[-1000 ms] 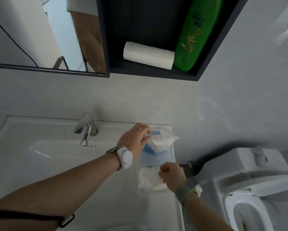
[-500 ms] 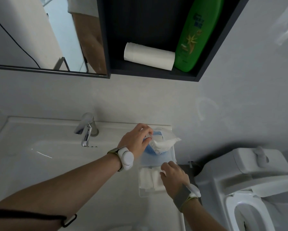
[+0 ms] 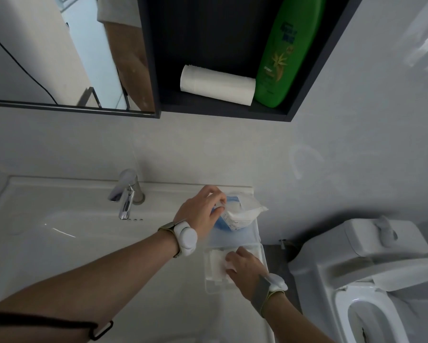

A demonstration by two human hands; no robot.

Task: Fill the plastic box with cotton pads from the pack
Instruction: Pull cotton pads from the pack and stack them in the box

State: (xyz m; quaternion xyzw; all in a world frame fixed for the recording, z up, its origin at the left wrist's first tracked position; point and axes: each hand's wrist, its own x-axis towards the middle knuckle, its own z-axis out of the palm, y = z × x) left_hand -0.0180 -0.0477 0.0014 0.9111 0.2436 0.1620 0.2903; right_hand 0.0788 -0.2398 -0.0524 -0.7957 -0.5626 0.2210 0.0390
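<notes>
Nearest the camera, on the sink's (image 3: 59,256) right edge, sits the clear box (image 3: 209,285) with white pads (image 3: 216,267) lying inside. Right hand (image 3: 245,268) reaches down into the box, its fingers curled onto the pads; whether it pinches one I cannot tell. Just beyond, touching the box's far end, the box's lid (image 3: 245,233) lies flat, and the pack (image 3: 240,214) rests on it. Left hand (image 3: 203,211) grips the pack's left side, fingers curled round the wrapper. Both wrists wear bands with white pods. Farther left stands the tap (image 3: 126,194). To the right is a toilet (image 3: 371,276). On the far wall, a dark shelf (image 3: 220,45) holds a paper roll (image 3: 216,85) and a green bottle (image 3: 282,55), beside a mirror (image 3: 47,50).
</notes>
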